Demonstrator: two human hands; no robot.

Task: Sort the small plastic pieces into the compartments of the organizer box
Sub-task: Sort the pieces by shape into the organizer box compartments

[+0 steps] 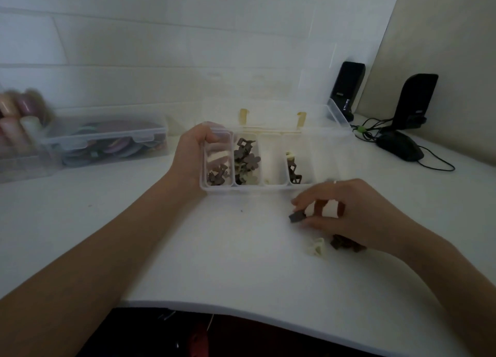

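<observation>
A clear organizer box (271, 188) with its lid open stands on the white table, and several of its compartments hold small brown and cream plastic pieces. My left hand (192, 152) grips the box's left end. My right hand (346, 211) is just in front of the box's right part, pinching a dark plastic piece (296, 217) between thumb and fingertips, close to the table surface. A cream piece (316, 246) and a small cluster of brown pieces (345, 244) lie on the table under and beside my right wrist.
A closed clear box of coloured discs (107, 141) sits at the left, with blurred containers (18, 117) beyond it. Two black speakers (347, 88) (414, 101), a black mouse (400, 145) and cables are at the back right. The table's front edge (241, 312) curves below.
</observation>
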